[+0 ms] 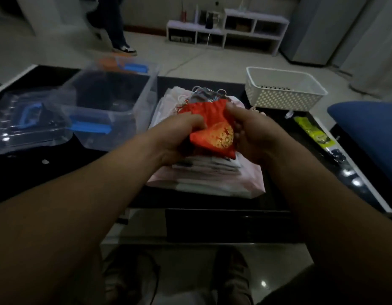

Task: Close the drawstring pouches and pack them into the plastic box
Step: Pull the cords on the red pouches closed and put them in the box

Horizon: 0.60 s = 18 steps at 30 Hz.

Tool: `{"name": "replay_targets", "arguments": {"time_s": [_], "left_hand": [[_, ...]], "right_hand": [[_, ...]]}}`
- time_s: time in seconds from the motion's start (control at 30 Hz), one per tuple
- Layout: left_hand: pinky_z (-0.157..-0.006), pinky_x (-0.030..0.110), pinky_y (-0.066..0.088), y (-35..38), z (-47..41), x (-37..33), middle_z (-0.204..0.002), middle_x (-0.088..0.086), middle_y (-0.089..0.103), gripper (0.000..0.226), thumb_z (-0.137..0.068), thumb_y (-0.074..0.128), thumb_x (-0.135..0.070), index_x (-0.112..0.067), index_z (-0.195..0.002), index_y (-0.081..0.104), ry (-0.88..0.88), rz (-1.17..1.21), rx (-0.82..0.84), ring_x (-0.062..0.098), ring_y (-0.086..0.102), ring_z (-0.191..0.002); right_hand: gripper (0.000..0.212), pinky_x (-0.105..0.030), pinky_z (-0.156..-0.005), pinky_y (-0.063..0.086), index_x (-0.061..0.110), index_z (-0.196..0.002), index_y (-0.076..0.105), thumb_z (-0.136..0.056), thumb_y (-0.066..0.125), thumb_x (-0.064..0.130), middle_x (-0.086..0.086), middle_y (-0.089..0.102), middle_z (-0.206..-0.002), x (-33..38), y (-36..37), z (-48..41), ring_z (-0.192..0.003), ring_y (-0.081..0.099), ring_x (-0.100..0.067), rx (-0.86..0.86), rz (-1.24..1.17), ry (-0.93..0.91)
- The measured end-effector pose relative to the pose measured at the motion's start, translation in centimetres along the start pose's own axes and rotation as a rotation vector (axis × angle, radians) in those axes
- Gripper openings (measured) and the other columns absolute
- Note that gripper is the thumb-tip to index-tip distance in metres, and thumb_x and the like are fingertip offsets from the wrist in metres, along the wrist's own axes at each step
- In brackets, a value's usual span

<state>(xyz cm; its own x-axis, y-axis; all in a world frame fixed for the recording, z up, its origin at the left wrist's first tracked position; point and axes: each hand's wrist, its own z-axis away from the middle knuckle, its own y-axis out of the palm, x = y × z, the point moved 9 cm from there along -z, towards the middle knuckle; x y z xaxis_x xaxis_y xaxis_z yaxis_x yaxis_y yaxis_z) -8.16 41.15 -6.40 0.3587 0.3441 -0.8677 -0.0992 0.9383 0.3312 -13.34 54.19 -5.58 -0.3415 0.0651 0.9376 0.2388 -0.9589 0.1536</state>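
Containers flank the work on the dark bench point(212, 223). A clear plastic box point(111, 100) with blue latches stands open toward the far left edge, its inside too dark to tell whether anything lies in it. Its clear lid point(29, 122), with a blue clip, lies flat just beside it, nearer the left edge. A white perforated basket point(283, 89) stands at the far right corner; what it holds cannot be made out. Between them, in the middle of the bench, a pile of pale pouches point(203, 179) is stacked flat, with a few gathered pouches point(201, 93) and their looped cords bunched at its far end. Both bare forearms reach forward from the near edge and meet over this pile. The left hand point(177, 137) curls its fingers under and its thumb over the left side of a red pouch point(212, 130) printed with a gold emblem. The right hand point(254, 133) grips the pouch's right side, thumb and forefinger pinching the gathered top corner. The red pouch is held between the two hands just above the pile, well apart from the plastic box, its mouth toward the far edge. A yellow-green packet point(311, 133) lies along the right edge, near a blue seat point(366, 133).
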Motion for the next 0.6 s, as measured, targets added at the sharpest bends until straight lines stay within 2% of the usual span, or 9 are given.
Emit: {"name": "replay_targets", "arguments": {"time_s": [0.07, 0.1, 0.17, 0.23, 0.33, 0.4, 0.5, 0.6], "left_hand": [[-0.106, 0.056, 0.048, -0.2, -0.9, 0.2, -0.121, 0.022, 0.064, 0.056, -0.078, 0.061, -0.008, 0.001, -0.134, 0.057, 0.01, -0.068, 0.007, 0.039, 0.062, -0.11], [-0.105, 0.056, 0.051, -0.5, -1.5, 0.2, -0.123, 0.023, 0.069, 0.048, -0.087, 0.062, -0.013, -0.004, -0.134, 0.06, 0.019, -0.096, -0.003, 0.039, 0.067, -0.112], [-0.098, 0.053, 0.057, -1.3, -2.8, 0.0, -0.117, 0.017, 0.075, 0.035, -0.101, 0.057, -0.035, -0.016, -0.129, 0.067, 0.025, -0.075, -0.019, 0.035, 0.073, -0.11], [-0.097, 0.05, 0.058, -2.5, -4.2, -0.8, -0.112, 0.014, 0.077, 0.042, -0.104, 0.052, -0.047, -0.016, -0.123, 0.072, 0.068, -0.013, -0.083, 0.033, 0.074, -0.106], [-0.094, 0.046, 0.059, -4.2, -5.5, -2.2, -0.101, 0.014, 0.079, 0.035, -0.106, 0.053, -0.037, -0.011, -0.113, 0.075, 0.181, -0.048, -0.224, 0.033, 0.075, -0.1], [-0.09, 0.045, 0.058, -4.5, -6.2, -2.2, -0.097, 0.015, 0.079, 0.034, -0.108, 0.052, -0.034, -0.01, -0.108, 0.076, 0.213, -0.138, -0.241, 0.033, 0.076, -0.093], [-0.088, 0.046, 0.062, -4.7, -6.9, -2.3, -0.095, 0.016, 0.079, 0.035, -0.108, 0.051, -0.03, -0.007, -0.104, 0.078, 0.23, -0.192, -0.236, 0.032, 0.076, -0.091], [-0.085, 0.043, 0.063, -4.5, -7.3, -2.2, -0.095, 0.015, 0.079, 0.035, -0.109, 0.05, -0.03, -0.008, -0.105, 0.078, 0.222, -0.205, -0.214, 0.031, 0.077, -0.09]], "right_hand": [[0.041, -0.052, -0.098, 0.057, 0.007, -0.132, 0.064, -0.097, 0.068, 0.028, -0.016, 0.077, -0.115, -0.9, -0.6, -0.6, -0.106, 0.075, -0.033, 0.002, 0.023, 0.009], [0.037, -0.053, -0.098, 0.057, 0.005, -0.129, 0.066, -0.098, 0.066, 0.024, -0.018, 0.076, -0.115, -0.8, -0.5, -1.1, -0.107, 0.074, -0.035, 0.021, 0.053, -0.004], [0.025, -0.049, -0.092, 0.06, 0.002, -0.118, 0.072, -0.099, 0.065, 0.017, -0.02, 0.077, -0.107, -0.3, -0.3, -1.9, -0.1, 0.076, -0.035, 0.039, 0.137, -0.059], [0.019, -0.045, -0.085, 0.062, 0.002, -0.11, 0.075, -0.099, 0.066, 0.015, -0.02, 0.078, -0.1, 0.3, 0.0, -2.9, -0.093, 0.077, -0.033, 0.05, 0.194, -0.095], [0.021, -0.04, -0.075, 0.062, 0.006, -0.106, 0.077, -0.1, 0.066, 0.022, -0.019, 0.079, -0.097, 0.4, 0.7, -4.0, -0.085, 0.078, -0.031, 0.063, 0.197, -0.107], [0.027, -0.036, -0.067, 0.062, 0.008, -0.11, 0.076, -0.103, 0.062, 0.03, -0.013, 0.08, -0.092, 0.2, 0.7, -4.4, -0.078, 0.078, -0.024, 0.029, 0.112, -0.104], [0.027, -0.023, -0.044, 0.052, 0.013, -0.114, 0.075, -0.105, 0.055, 0.029, -0.001, 0.076, -0.072, -0.3, 1.0, -4.7, -0.053, 0.069, -0.01, 0.017, 0.013, -0.064], [0.025, -0.024, -0.046, 0.053, 0.012, -0.113, 0.075, -0.106, 0.055, 0.025, -0.004, 0.077, -0.076, -0.6, 1.0, -4.7, -0.058, 0.072, -0.013, 0.008, -0.01, -0.024]]}}
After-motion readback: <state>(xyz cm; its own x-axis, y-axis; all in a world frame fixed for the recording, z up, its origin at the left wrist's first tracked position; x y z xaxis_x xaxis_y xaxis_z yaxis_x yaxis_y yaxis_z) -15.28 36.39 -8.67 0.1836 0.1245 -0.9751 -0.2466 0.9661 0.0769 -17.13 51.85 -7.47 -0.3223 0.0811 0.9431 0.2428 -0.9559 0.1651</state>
